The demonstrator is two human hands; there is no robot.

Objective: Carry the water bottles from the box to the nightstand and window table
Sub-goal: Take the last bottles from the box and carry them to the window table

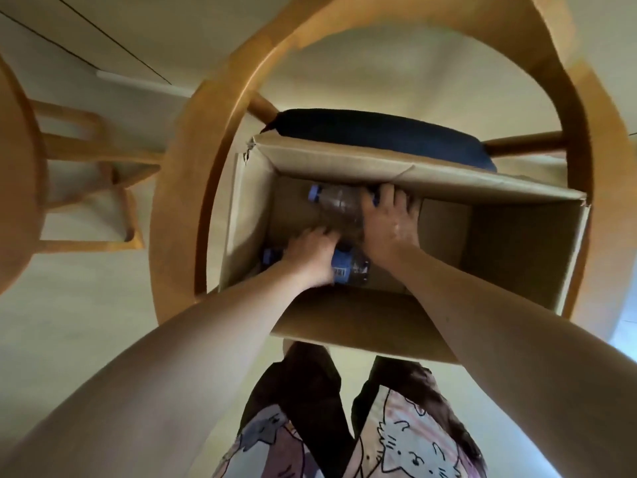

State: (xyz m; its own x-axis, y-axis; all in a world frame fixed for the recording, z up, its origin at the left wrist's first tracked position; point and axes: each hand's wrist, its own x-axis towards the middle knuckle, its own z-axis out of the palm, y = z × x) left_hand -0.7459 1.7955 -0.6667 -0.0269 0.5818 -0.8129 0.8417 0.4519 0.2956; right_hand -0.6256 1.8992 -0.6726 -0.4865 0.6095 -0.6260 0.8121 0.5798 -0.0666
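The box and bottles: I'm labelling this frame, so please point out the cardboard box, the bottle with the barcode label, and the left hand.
cardboard box (517,243): head view, bare inner right wall.
bottle with the barcode label (348,269): head view, blue label beside the barcode.
left hand (310,255): head view, back of hand.

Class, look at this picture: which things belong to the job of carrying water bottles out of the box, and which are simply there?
Part of the job:
- cardboard box
- far bottle
- near bottle
- left hand, reaching among the bottles
- right hand, on the far bottle

Simply there:
- wooden chair holding the box
- dark cushion
- second chair
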